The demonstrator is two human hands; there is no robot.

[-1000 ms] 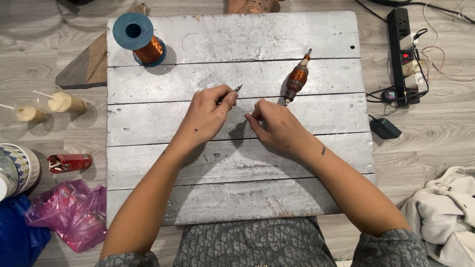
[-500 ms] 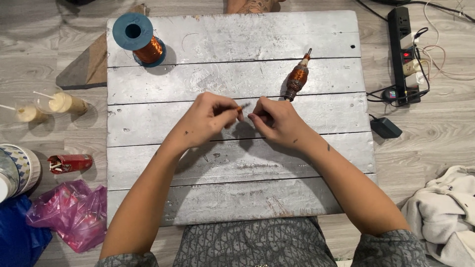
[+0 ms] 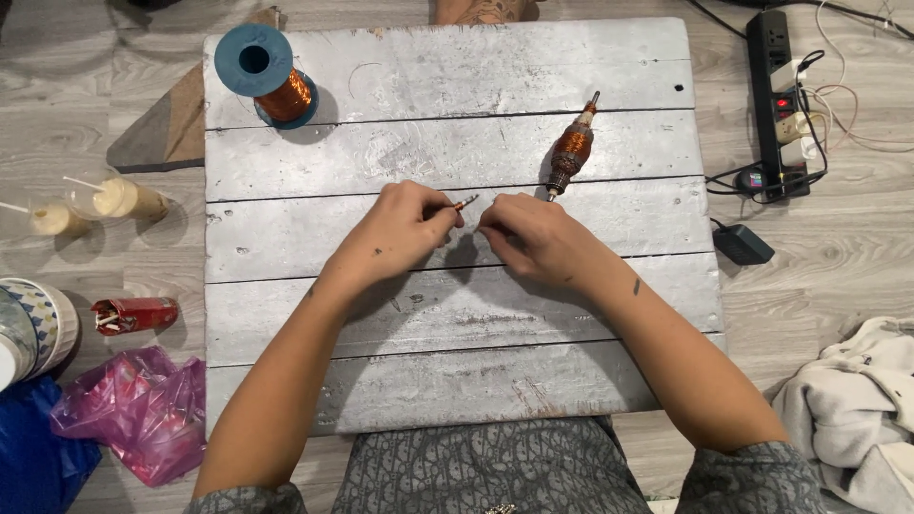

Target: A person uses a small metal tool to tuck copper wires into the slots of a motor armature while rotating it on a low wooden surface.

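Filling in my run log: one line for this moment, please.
left hand: pinching small copper-tipped piece | right hand: beside it, closed | motor rotor: lying on board

On the bench (image 3: 609, 57), the wire spool (image 3: 265, 74) stands far left; the armature (image 3: 571, 150) lies right, behind both hands.

Grey-painted wooden board (image 3: 457, 152), worn, scratched, matt. Glossy copper wire on blue plastic spool (image 3: 265, 71) upper left. Motor armature (image 3: 571, 150): metal, shiny copper windings. Pink plastic bag (image 3: 138, 409) lower left, glossy.
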